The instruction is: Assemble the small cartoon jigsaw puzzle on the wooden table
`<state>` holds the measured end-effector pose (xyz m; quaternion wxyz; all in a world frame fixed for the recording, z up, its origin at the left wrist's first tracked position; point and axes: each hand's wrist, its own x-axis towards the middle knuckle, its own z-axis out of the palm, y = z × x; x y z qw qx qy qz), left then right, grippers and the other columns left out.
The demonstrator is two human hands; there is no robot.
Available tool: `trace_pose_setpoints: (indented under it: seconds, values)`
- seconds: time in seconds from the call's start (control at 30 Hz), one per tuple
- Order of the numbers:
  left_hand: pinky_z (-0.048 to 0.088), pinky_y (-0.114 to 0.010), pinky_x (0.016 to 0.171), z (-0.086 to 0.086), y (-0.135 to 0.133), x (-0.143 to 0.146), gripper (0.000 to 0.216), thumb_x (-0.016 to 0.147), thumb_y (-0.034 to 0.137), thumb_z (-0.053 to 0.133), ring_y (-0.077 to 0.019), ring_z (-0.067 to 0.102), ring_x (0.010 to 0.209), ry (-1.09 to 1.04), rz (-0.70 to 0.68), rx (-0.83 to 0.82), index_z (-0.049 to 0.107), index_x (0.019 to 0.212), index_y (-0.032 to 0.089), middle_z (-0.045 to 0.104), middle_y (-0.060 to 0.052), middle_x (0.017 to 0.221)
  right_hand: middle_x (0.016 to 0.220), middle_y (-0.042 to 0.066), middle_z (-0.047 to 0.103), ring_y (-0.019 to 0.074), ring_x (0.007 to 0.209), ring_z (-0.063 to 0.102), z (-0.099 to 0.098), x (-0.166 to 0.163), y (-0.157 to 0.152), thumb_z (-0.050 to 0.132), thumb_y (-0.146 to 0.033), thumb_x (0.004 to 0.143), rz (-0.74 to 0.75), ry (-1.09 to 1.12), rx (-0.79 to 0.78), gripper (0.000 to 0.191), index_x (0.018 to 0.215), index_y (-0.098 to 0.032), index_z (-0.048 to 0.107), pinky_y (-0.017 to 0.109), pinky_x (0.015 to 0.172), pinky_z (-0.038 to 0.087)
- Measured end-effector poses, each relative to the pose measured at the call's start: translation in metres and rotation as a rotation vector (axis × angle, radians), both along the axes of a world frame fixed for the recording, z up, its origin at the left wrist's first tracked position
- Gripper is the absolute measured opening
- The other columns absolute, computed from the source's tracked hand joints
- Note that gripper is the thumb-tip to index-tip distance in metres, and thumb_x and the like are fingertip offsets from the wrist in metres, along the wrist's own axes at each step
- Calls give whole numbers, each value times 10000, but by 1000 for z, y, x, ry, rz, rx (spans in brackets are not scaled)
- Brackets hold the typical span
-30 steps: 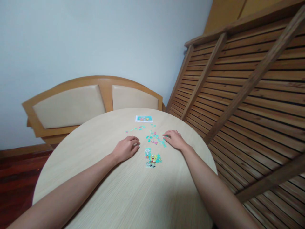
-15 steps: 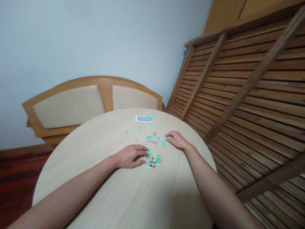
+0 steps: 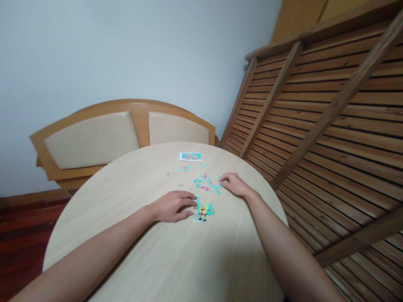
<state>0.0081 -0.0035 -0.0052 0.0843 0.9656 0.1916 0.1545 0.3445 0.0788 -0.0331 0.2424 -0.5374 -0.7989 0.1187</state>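
Observation:
A partly joined jigsaw puzzle [image 3: 204,210], with a yellow cartoon figure on a teal ground, lies flat on the table. My left hand [image 3: 176,206] rests at its left edge, fingers stretched and apart, fingertips touching the border. Farther out, my right hand [image 3: 234,184] is at the right side of the loose puzzle pieces [image 3: 204,181], which are teal and pink. Its thumb and forefinger come together in a pinch on a small puzzle piece [image 3: 219,181], mostly covered by the fingertips.
A picture sheet [image 3: 190,157] showing cartoon figures lies toward the far edge of the round wooden table [image 3: 132,256]. Several stray pieces are scattered left of the pile. Behind the table stands a padded headboard [image 3: 94,138]; a slatted wooden frame [image 3: 315,113] leans along the right.
The thumb and forefinger of my right hand have drawn closer together beside the loose pieces. My left hand stays at the joined puzzle. The view has shifted very slightly.

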Motion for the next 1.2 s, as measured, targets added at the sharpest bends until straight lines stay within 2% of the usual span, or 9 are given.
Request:
trace_pose_setpoints:
  seconds: [0.3,0.63,0.8,0.97,1.2]
  values:
    - [474,-381,1038,0,-1,-1,339,970,374,511,-249,606,1198,-12,-1,-2,637,1241,215,636,-109,1303,1086,108,713,248,1042,631,0,1,0,656,-366,847,-43,-48,9,260,1019,-191,746,380,975,445]
    - [475,-371,1041,1,-3,0,344,974,373,496,-246,603,1206,2,6,15,635,1241,207,627,-110,1321,1069,111,703,257,1053,622,0,0,-2,661,-363,839,-72,-59,6,236,969,-185,743,374,993,431]
    - [477,-375,1040,2,-2,0,341,973,369,500,-245,606,1202,4,9,13,635,1240,207,633,-108,1312,1058,102,719,234,1020,642,-2,-1,-1,687,-323,825,-60,15,-6,199,957,-181,732,355,957,463]
    - [473,-371,1044,0,-2,0,337,969,367,504,-245,605,1203,-9,0,16,637,1237,211,634,-107,1314,992,97,741,201,909,674,-1,-4,-4,681,-277,839,-29,105,-76,174,965,-161,709,311,844,504]
    - [473,-381,1042,2,-3,1,340,977,366,496,-248,604,1205,-5,12,5,638,1244,211,629,-110,1323,909,84,735,195,822,664,5,-9,-9,671,-297,818,42,261,-151,289,1043,-122,716,315,773,508]
